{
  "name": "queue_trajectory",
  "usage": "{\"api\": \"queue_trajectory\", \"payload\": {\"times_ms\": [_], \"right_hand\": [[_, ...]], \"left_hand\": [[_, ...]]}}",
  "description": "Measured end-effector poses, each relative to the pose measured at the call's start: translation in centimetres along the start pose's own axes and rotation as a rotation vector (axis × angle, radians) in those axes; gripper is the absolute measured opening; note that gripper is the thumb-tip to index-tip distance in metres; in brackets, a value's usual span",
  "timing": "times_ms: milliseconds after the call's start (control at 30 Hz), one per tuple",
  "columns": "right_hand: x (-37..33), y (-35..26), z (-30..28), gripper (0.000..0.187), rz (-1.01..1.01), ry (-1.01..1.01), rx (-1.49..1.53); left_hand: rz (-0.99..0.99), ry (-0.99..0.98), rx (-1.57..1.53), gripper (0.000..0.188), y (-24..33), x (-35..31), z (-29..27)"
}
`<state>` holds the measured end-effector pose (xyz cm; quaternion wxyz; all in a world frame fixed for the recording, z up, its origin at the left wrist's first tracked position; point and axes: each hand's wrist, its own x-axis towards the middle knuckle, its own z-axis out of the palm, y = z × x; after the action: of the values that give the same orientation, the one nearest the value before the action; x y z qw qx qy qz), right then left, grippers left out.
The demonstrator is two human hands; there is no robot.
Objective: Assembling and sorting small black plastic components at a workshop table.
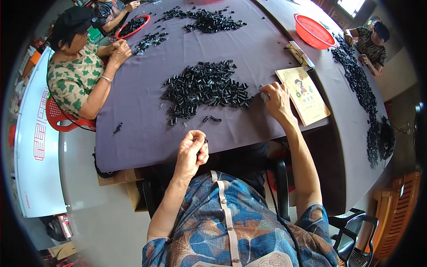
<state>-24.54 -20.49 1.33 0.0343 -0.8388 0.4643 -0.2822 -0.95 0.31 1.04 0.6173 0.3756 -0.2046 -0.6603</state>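
My left hand [192, 153] is raised just off the near table edge, its fingers curled closed around a small black plastic piece [206, 140]; only a bit of it shows. Beyond it lies a heap of small black cylindrical plastic pieces [204, 89], with a few strays at its near side. To the right of the heap my right hand [279, 100] rests low on the cloth, fingers bent together over a small greyish thing [265, 96] too small to name. A yellow booklet [304, 95] with a cartoon figure lies beside that hand.
A grey cloth covers the table [133, 133]. Behind the booklet lies a white tube-shaped item [300, 55]. Red baskets [313, 32] and further black heaps [207, 20] stand farther off. Co-workers sit at left [78, 66] and right [373, 44]. A dark cable hangs along my front.
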Motion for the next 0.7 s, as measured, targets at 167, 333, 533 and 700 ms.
{"api": "queue_trajectory", "payload": {"times_ms": [167,333,533,700], "right_hand": [[0.2,-0.1,0.0,0.030,0.049,-0.057,-0.010],[0.6,-1.4,-0.9,0.022,0.034,-0.142,-0.103],[0.7,-1.4,0.2,0.016,0.038,-0.079,-0.142],[0.5,-1.6,0.2,0.012,-0.003,-0.059,-0.185]], "left_hand": [[-0.002,-0.006,-0.003,0.007,0.1,0.0,0.0],[-0.003,0.010,-0.006,0.007,0.0,0.0,-0.1],[0.001,0.017,-0.042,0.007,0.0,0.1,-0.1],[0.006,-0.009,-0.067,0.006,0.0,0.3,-0.1]]}}
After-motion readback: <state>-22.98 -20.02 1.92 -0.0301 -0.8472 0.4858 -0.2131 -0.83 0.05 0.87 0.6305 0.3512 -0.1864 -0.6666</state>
